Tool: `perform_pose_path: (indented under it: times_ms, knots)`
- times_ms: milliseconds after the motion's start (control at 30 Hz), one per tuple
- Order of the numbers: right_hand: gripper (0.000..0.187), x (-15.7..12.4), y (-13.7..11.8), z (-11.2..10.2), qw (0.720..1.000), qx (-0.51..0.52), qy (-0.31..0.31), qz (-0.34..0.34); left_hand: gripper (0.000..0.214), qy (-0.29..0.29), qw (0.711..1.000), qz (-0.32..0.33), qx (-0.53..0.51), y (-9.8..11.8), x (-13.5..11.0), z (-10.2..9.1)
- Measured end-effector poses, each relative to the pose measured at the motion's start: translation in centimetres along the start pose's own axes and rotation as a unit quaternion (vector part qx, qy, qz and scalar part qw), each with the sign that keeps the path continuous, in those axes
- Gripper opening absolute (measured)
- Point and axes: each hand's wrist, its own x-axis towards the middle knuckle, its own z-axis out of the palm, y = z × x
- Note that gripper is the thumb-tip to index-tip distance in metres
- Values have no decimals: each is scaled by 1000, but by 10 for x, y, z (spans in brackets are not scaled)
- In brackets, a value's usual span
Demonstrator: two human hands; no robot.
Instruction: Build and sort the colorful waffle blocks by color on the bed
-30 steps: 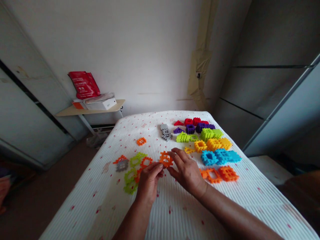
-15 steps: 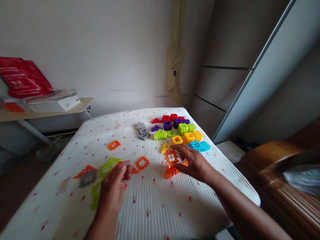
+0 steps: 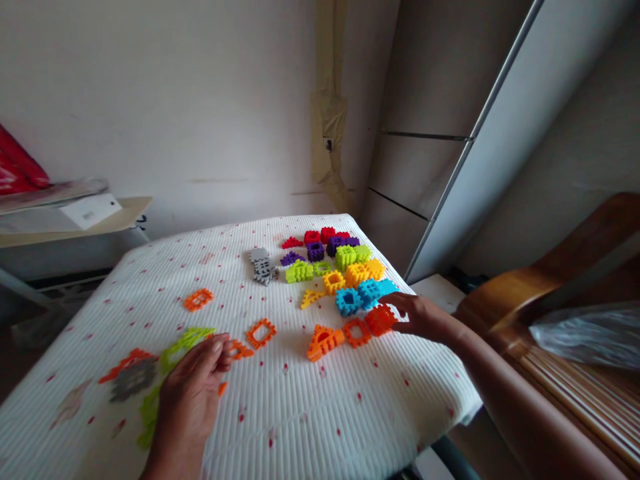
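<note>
My right hand [image 3: 423,315] is closed around the edge of a stack of orange interlocking window tiles [image 3: 380,321] at the right of the table. Beside it lie an orange square frame tile [image 3: 356,333] and a stack of orange triangular tiles [image 3: 324,343]. My left hand [image 3: 194,383] hovers low over the left side, its fingers pinched together; whatever they hold, if anything, is hidden. Near it are green tiles [image 3: 186,343], a grey tile [image 3: 133,379], an orange triangle [image 3: 241,349] and an orange frame tile [image 3: 261,333].
Sorted stacks in red [image 3: 312,237], purple [image 3: 315,251], green [image 3: 346,257], yellow [image 3: 357,274] and blue [image 3: 349,302] tiles stand toward the back right. Grey tiles [image 3: 263,267] lie left of them. A white quilted cover [image 3: 300,413] drapes the table. A wooden chair [image 3: 550,267] stands right.
My right hand has moved right, carrying the orange window tile from above the triangles to the orange stack. The camera view has turned right; my left hand stays pinched.
</note>
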Motion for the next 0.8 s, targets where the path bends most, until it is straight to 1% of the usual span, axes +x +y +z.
perform_pose_path:
  times_ms: [100, 267, 433, 600, 700, 767, 800]
  knots:
    - [47, 3, 0, 3, 1000, -7, -9, 2, 29, 0, 1000, 2, -1, -2, 5, -6]
    - [48, 4, -2, 2, 1000, -3, -28, 3, 28, -16, 1000, 6, -1, -6, 13, -15]
    - [50, 4, -4, 0, 999, -6, -32, 9, 28, -21, 1000, -2, -4, -6, 13, -14]
    - [49, 0, -7, -5, 1000, -11, -6, -2, 29, 0, 1000, 9, -9, -4, 6, -9]
    - [43, -2, -16, -12, 999, -8, 31, -28, 28, 11, 998, 55, 37, 2, 9, -11]
    - [35, -1, -23, -15, 996, 2, 72, -57, 28, 22, 987, 108, 119, 10, 21, -17]
    - [32, 1, -26, -16, 992, 7, 98, -73, 29, 24, 975, 136, 176, 15, 30, -21]
